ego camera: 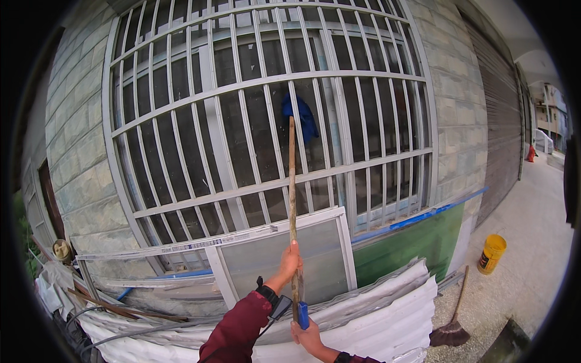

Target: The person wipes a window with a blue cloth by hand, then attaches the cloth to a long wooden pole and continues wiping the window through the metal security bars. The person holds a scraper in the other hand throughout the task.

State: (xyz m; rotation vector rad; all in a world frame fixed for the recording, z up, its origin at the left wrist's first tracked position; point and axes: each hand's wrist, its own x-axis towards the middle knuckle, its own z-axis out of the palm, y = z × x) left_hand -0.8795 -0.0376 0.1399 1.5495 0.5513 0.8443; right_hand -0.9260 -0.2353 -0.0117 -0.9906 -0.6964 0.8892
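A long wooden pole [292, 190] reaches up from both hands to the barred window [245, 113]. My left hand [290, 261] is closed around the pole at its lower part. Lower down, my right hand [309, 333] grips the pole's bottom end, beside a blue object [303, 315] whose kind I cannot tell. A blue cloth [306, 120] is at the pole's top end, behind the white metal bars, at the glass; whether it touches the pane I cannot tell.
Framed glass panels [281, 258] lean below the window. White corrugated sheets [363, 322] lie stacked before me, with a green panel [408, 245] behind. At right are a yellow bucket [492, 254] and a broom [450, 333]. Poles and a grey hose [131, 333] lie at left.
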